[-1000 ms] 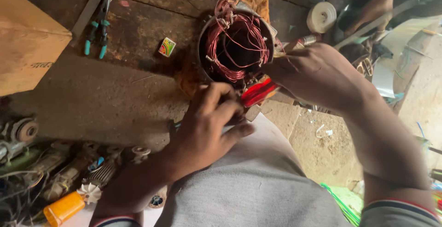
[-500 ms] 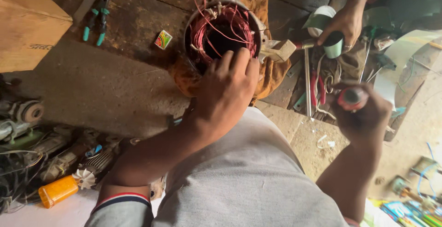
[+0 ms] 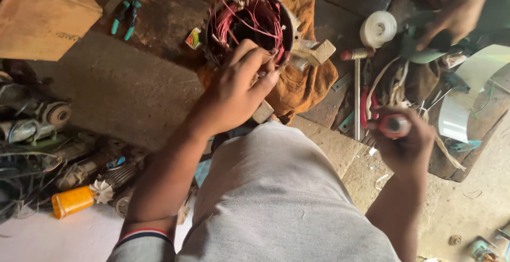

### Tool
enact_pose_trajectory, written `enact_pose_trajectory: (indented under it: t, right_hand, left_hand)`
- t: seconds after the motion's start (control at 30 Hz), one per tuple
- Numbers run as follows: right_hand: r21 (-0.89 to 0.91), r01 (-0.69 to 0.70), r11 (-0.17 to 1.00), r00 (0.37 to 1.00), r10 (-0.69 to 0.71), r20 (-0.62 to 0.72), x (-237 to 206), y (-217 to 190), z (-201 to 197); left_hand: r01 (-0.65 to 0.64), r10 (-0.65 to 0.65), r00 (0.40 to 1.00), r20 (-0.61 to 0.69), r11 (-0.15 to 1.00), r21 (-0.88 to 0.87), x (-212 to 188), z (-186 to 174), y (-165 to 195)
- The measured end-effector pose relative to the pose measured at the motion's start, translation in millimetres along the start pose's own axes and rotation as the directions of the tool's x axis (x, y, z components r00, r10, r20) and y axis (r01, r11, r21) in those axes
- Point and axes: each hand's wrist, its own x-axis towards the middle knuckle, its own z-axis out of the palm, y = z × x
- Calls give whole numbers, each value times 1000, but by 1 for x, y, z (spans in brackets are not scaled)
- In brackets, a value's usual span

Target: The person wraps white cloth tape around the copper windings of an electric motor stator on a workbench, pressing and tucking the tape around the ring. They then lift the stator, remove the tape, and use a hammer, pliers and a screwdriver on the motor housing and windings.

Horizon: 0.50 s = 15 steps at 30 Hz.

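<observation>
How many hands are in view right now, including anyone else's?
3. The left hand rests on the rim of the wound motor stator. The right hand grips a red-handled tool. Another person's hand, blurred, is at top right. Others may be out of frame.

Open to the left, crowded to the right.
Bare floor (image 3: 122,89) left of the fingers (image 3: 255,68); ahead, motor stator (image 3: 249,20); right, orange cloth (image 3: 303,81), hammer (image 3: 356,81), tape roll (image 3: 378,28).

Left hand (image 3: 236,89) and right hand (image 3: 406,145): both bare, no gloves, rings or watch. Forearms uncovered. Short sleeves, grey, with a striped cuff of white, red and dark bands. Lap covered in plain light grey cloth.
</observation>
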Motion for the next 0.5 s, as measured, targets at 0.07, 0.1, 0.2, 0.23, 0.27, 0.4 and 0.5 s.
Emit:
enact_pose_trajectory:
  t: [0.07, 0.1, 0.2, 0.23, 0.27, 0.4, 0.5]
  right_hand:
    - [178, -20, 984, 999, 27, -34, 2, 4, -2]
    - [306, 19, 952, 998, 0, -65, 5, 3, -1]
    - [614, 151, 775, 987, -85, -136, 22, -11, 6]
    - [682, 182, 709, 983, -120, -138, 28, -20, 8]
    - [729, 212, 651, 977, -156, -145, 36, -30, 11]
    - [812, 288, 508, 945, -286, -157, 65, -73, 22]
    - [836, 287, 467, 937, -318, -144, 86, -93, 35]
  left_hand:
    - [-43, 52, 997, 52, 985, -167, -5, -6, 6]
    - [-51, 66, 996, 61, 974, -221, -8, -8, 11]
    - [-99, 104, 994, 15, 974, -205, -14, -16, 25]
    - [-112, 112, 994, -10, 979, -173, -15, -18, 29]
    - [-89, 81, 996, -41, 966, -243, -13, -19, 30]
    - [-93, 50, 980, -192, 971, -221, 9, -29, 16]
    - [-200, 206, 944, -257, 978, 50, 30, -35, -7]
